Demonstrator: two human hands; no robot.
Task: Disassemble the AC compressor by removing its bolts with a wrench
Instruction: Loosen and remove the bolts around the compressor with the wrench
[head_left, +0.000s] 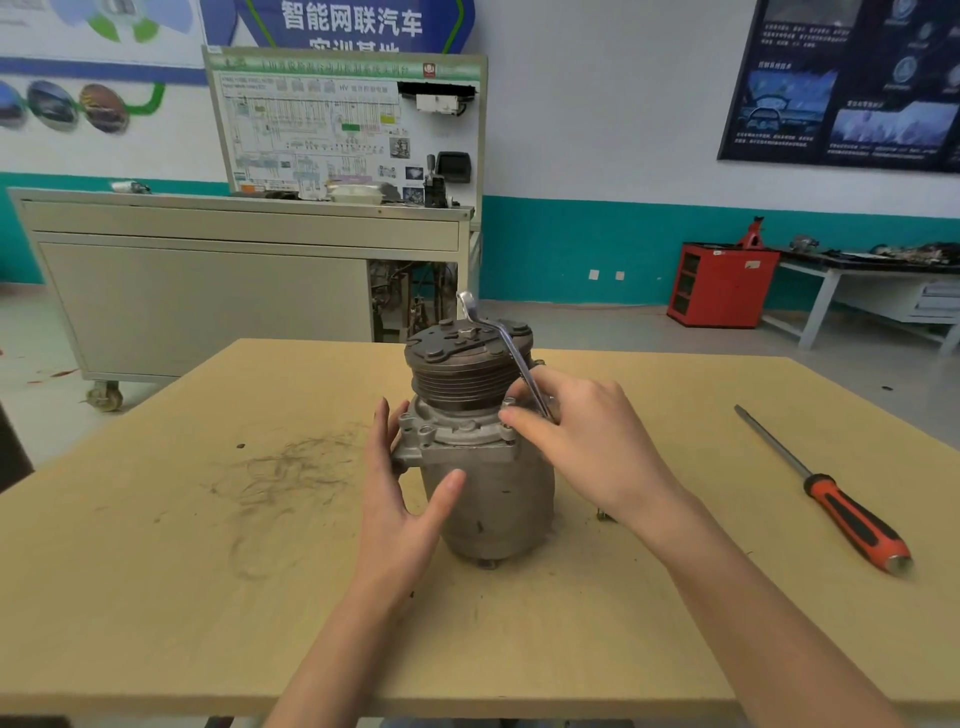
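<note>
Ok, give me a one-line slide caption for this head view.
Right hand holds a wrench against the upright AC compressor while the open left hand steadies its body on a table.

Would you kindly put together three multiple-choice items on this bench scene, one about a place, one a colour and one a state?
1. Where does the screwdriver lie?
A) on the table, right of the compressor
B) atop the compressor
C) left of the compressor

2. What colour is its handle?
A) blue
B) orange and black
C) green

3. The right hand is:
A) flat on the table
B) gripping the wrench
C) empty

Answers:
1 A, it lies on the tabletop off to the right.
2 B, the grip is orange with black inlays.
3 B, its fingers curl round the wrench's lower end.
</note>
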